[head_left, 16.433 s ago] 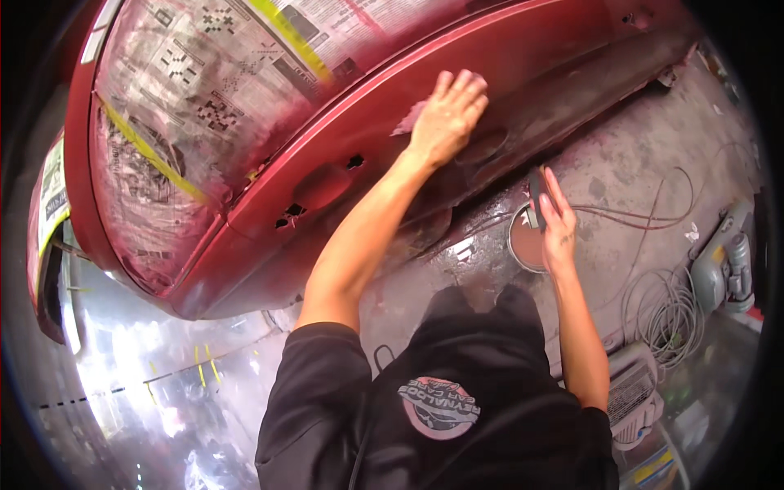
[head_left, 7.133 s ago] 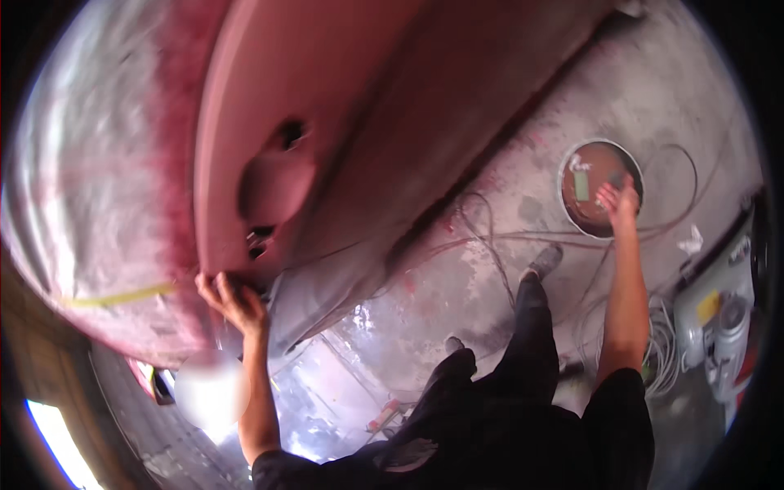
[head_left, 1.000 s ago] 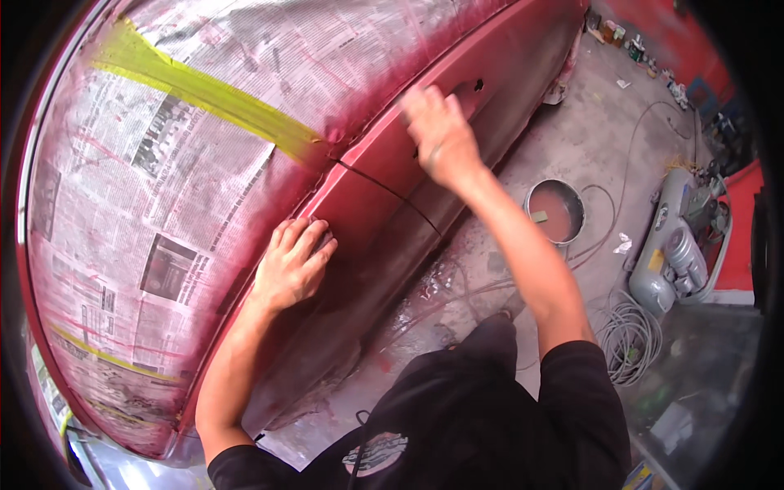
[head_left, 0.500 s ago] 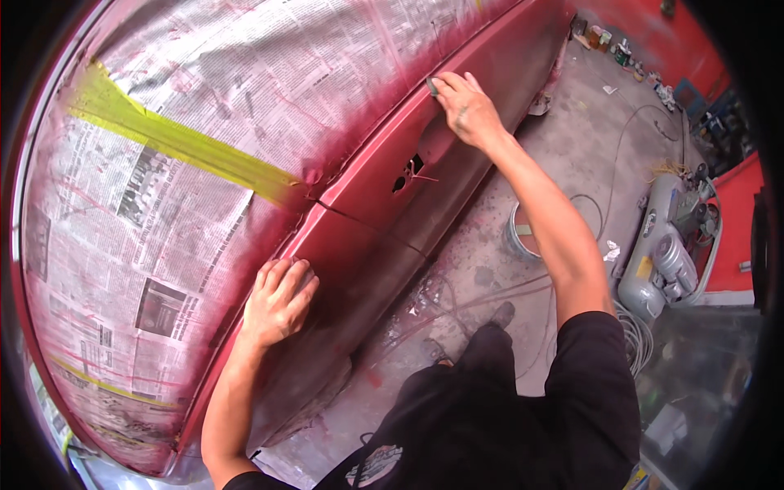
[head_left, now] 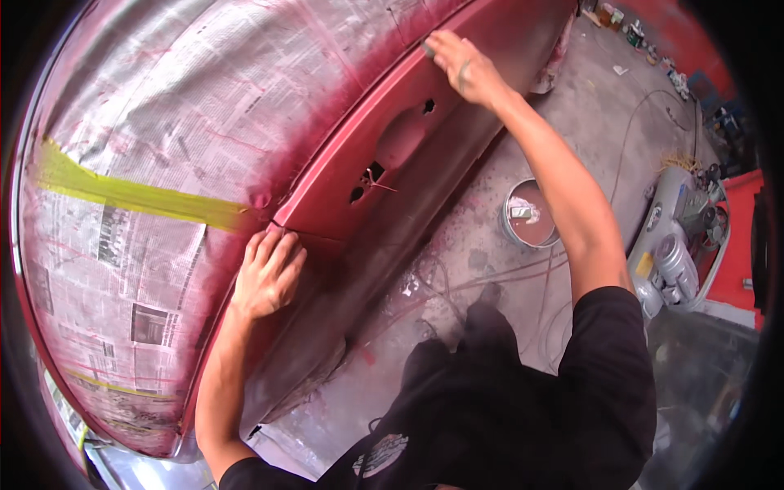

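A car side with red, dull paint runs diagonally from lower left to upper right, its door panel (head_left: 327,192) pierced by several openings where the handle recess is. My left hand (head_left: 268,273) rests on the panel's upper edge beside the door seam, fingers bent over it and holding nothing. Farther up the same edge, my right hand (head_left: 467,69) presses a small grey-green sanding pad (head_left: 429,51) against the paint; most of the pad is under the fingers. Newspaper (head_left: 220,122) masks the windows above the edge, crossed by a yellow-green tape strip (head_left: 139,194).
On the floor to the right of the car stands a bucket (head_left: 532,233) of murky water with something pale in it. Hoses (head_left: 523,282) trail across the concrete. A grey air compressor (head_left: 665,237) sits farther right, and several bottles and cans (head_left: 633,33) line the far wall.
My right hand has slid farther along the panel's upper edge with the pad. My left hand has shifted up to the door seam. The view has moved, showing more of the bucket.
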A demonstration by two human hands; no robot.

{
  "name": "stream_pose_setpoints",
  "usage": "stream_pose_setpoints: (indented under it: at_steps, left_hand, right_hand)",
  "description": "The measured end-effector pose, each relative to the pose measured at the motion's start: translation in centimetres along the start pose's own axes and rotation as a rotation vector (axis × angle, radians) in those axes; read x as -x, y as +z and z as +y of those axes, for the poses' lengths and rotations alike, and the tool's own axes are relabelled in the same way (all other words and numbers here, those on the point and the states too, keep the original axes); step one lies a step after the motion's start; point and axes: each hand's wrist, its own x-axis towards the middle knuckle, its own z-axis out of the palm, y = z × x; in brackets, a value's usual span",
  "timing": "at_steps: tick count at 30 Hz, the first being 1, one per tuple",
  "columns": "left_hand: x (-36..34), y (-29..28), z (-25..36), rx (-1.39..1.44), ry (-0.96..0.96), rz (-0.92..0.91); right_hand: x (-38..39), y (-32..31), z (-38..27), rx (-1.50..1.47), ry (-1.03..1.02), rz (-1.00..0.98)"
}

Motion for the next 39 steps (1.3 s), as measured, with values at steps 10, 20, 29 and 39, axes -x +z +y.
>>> stream_pose_setpoints:
  at_steps: [10,20,29,39]
  left_hand:
    - [-1.3,0.1,-0.4,-0.025,-0.002,-0.038]
    - [-1.6,0.5,-0.1,-0.025,0.006,0.005]
    - [-2.0,0.4,0.3,-0.009,-0.007,0.005]
    - [-1.9,0.3,0.4,-0.063,0.0,0.014]
  right_hand:
    - [7.3,4.6,-16.9,-0.116,-0.2,0.024]
    - [7.3,0.3,-11.1,-1.668,0.747,0.632]
    - [13.5,4.6,-20.2,-1.054,0.716,0.41]
    - [15.0,4.6,-17.9,-1.744,1.045,0.496]
